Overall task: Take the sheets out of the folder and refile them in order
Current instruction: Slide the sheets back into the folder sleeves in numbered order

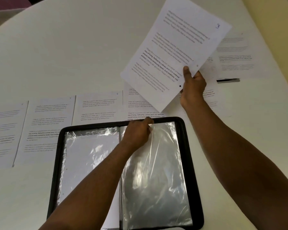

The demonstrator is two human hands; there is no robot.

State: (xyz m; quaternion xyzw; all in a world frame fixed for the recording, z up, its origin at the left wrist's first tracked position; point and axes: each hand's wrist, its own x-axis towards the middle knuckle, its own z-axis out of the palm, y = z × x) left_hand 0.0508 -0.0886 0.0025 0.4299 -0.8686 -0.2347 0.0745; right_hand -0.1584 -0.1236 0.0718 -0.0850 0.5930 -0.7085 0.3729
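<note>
A black folder lies open on the white table, its clear plastic sleeves facing up. The left sleeve holds a white sheet; the right sleeve looks dark inside. My left hand pinches the top edge of the right sleeve near the folder's spine. My right hand holds a printed sheet marked 3 by its lower corner, tilted in the air above the folder's far right corner.
Several printed sheets lie in a row behind the folder, among them one marked 7 and one marked 5. More sheets lie at the far right beside a dark flat object. The table's curved edge runs at the upper left.
</note>
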